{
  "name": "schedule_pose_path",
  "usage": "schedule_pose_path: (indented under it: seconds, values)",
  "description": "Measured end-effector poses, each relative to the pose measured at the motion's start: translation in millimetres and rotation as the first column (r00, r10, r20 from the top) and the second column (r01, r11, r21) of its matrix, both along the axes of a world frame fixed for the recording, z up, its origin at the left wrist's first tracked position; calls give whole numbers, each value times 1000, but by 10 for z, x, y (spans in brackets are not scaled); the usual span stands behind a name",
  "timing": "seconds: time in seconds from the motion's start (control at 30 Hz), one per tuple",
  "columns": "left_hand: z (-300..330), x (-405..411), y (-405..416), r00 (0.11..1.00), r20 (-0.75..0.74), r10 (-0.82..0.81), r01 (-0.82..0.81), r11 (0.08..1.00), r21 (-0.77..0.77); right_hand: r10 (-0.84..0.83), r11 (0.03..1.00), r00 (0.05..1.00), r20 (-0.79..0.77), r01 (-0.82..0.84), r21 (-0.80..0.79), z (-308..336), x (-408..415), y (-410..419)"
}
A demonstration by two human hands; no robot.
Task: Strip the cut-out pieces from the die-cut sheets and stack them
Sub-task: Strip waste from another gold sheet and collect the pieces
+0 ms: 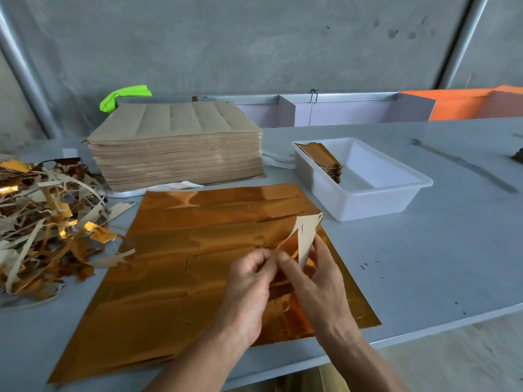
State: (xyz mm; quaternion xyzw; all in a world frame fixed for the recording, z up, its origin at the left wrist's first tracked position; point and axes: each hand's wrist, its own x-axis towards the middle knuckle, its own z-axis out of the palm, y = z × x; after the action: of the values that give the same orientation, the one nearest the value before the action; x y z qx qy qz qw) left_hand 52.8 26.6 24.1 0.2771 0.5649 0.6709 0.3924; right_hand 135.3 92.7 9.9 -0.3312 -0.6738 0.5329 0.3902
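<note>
A shiny gold die-cut sheet (181, 267) lies flat on the grey table in front of me. Over its right part my left hand (249, 290) and my right hand (317, 281) both pinch a strip of card (305, 236) peeled up from the sheet, its pale back facing me and its tip pointing up. A small stack of gold cut-out pieces (325, 159) leans in the left end of a white plastic tray (376, 199) to the right of the sheet.
A tall stack of brown sheets (178, 154) stands behind the gold sheet. A heap of gold and pale waste strips (48, 222) fills the left. The table's front edge (424, 335) runs near my right wrist. A green object (124, 97) lies behind the stack.
</note>
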Motion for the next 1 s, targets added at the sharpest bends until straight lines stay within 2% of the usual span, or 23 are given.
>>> schedule_pose_path:
  seconds: [0.1,0.17,0.3,0.37,0.43,0.53,0.57,0.6,0.63,0.67,0.7,0.77,0.87,0.93,1.0]
  values:
    - [41,-24,14,989,137,63,-67,998,21,-40,994,998,-47,35,-104,-49,10,23]
    - [73,-50,25,983,143,118,-119,993,0,-48,973,996,-76,30,-227,-59,49,38]
    - [124,-111,26,975,120,187,-187,982,-5,-95,870,983,-159,4,-493,-39,131,101]
    - [126,-108,29,981,26,192,-192,981,-5,-127,843,974,-186,7,-537,-53,165,138]
    - [99,-86,48,961,-210,183,-194,980,-34,-125,844,968,-217,-11,-537,-44,180,132]
    - [107,-36,92,836,-547,43,-106,991,-84,-52,908,980,-193,-34,-417,-41,169,95]
    - [111,-20,112,727,-687,-13,-90,989,-113,-53,921,983,-176,-20,-389,-33,170,92]
    - [113,-7,138,556,-830,-49,-106,986,-129,-59,931,987,-148,1,-365,-18,172,90]
    - [104,-2,160,375,-925,-51,-132,985,-108,-65,947,992,-106,28,-321,2,176,91]
    - [104,1,176,260,-966,-18,-151,987,-59,-71,962,996,-58,53,-266,23,184,96]
    - [122,-3,186,227,-974,10,-167,986,-29,-80,975,997,-4,77,-207,27,196,117]
    - [139,-48,191,215,-976,39,-213,977,-8,-124,990,985,122,131,-53,10,250,180]
    - [121,-174,196,120,-993,-8,-307,951,-45,-234,967,912,336,183,178,-23,365,299]
    - [126,-239,187,107,-994,-15,-365,929,-53,-219,972,901,375,169,162,-28,419,366]
    - [120,-288,191,128,-992,0,-403,914,-52,-181,983,919,350,183,27,-29,457,421]
